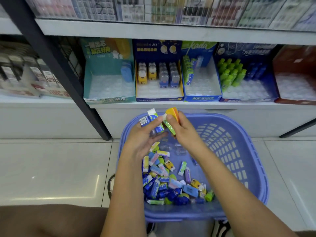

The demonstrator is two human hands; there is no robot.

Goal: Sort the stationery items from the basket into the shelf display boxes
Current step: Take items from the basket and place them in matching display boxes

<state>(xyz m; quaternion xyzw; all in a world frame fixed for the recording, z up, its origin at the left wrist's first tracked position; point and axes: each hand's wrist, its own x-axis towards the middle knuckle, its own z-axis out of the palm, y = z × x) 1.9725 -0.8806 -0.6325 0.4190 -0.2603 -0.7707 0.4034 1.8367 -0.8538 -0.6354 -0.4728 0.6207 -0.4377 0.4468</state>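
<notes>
Over the far end of the basket (253,161), the left hand (145,136) pins blue-sleeved erasers (149,119) under its thumb. The right hand (185,132), facing it, pinches an orange eraser (173,113) and a green-sleeved eraser (169,128) (loose erasers (171,185) heap nearer).

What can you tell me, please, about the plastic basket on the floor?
The basket is lilac-blue plastic, a rounded oblong with slotted walls and a thick rim. It stands upright on the tiled floor before the shelf. A heap of small erasers lies in its near left part. The left hand and right hand hold items above it, apparently without touching it.
</notes>
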